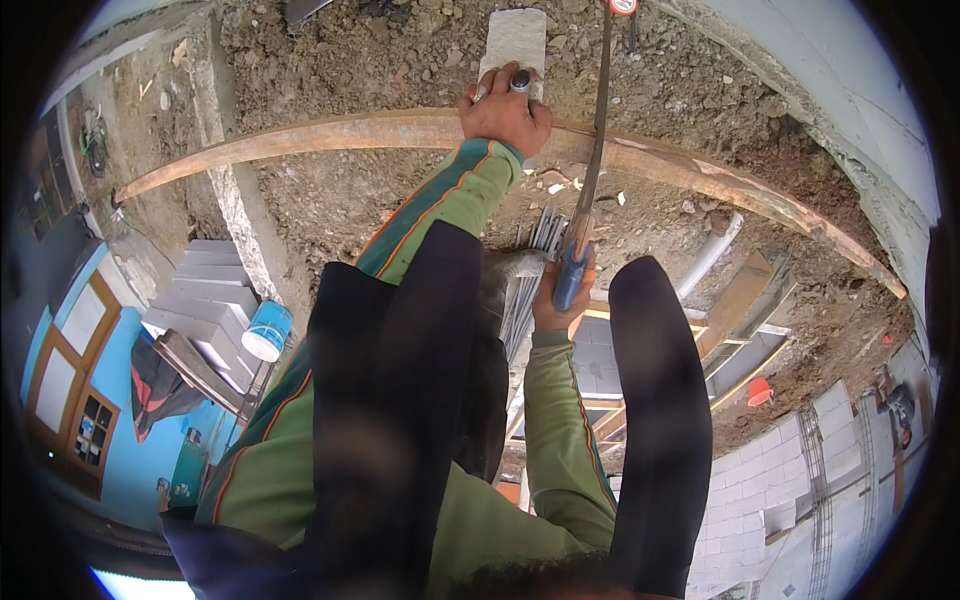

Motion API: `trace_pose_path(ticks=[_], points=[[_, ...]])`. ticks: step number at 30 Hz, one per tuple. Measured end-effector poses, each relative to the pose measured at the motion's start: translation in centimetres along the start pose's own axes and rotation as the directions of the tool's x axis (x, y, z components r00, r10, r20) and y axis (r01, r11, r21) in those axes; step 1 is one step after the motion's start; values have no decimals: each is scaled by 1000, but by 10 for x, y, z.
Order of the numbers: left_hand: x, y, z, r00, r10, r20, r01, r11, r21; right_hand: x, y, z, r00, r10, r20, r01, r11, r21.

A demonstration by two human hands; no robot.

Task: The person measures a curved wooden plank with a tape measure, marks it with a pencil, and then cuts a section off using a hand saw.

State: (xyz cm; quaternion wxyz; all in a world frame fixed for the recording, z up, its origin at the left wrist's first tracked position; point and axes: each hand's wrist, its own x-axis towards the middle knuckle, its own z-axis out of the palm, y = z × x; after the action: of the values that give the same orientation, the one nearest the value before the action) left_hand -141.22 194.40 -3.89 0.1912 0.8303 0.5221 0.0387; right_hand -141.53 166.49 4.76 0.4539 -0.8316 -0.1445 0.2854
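Observation:
My left hand (507, 115) is closed over a flat grey board (515, 38), its fingers curled on the surface. A large dark ring stone shows on one finger. The board lies across a long wooden beam (330, 137), which looks bowed in this lens. In my right hand (562, 295) is the blue handle of a handsaw (597, 150). Its blade, seen nearly edge-on, points away from me and passes over the beam, to the right of the board. Whether the teeth touch the wood I cannot tell.
Rubbly soil (380, 60) lies beyond the beam. Below it are thin metal rods (540, 245), a white pipe (710, 255) and planks (735, 300). Grey blocks (212, 290) and a blue bucket (267, 330) stand left. A red bucket (760, 391) and another person (898, 405) are at right.

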Motion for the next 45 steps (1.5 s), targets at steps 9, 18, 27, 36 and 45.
trace_pose_path(ticks=[9,18,27,36,45], points=[[-13,-9,0,999,-14,-35,14,1000,-5,-49,-176,-168,927,188,326,-123,970,-210],[-5,0,-14,1000,-16,19,17,1000,-24,76,-156,-49,945,253,206,-237,966,-99],[-9,-34,1,995,-54,81,45,993,113,-44,-170,-171,900,352,257,-366,930,9],[-8,-33,11,999,-50,4,49,993,106,-12,-106,-70,882,459,109,-470,877,101],[-8,-40,3,999,41,1,-41,993,107,-35,-51,-80,773,502,-389,-315,835,451]])
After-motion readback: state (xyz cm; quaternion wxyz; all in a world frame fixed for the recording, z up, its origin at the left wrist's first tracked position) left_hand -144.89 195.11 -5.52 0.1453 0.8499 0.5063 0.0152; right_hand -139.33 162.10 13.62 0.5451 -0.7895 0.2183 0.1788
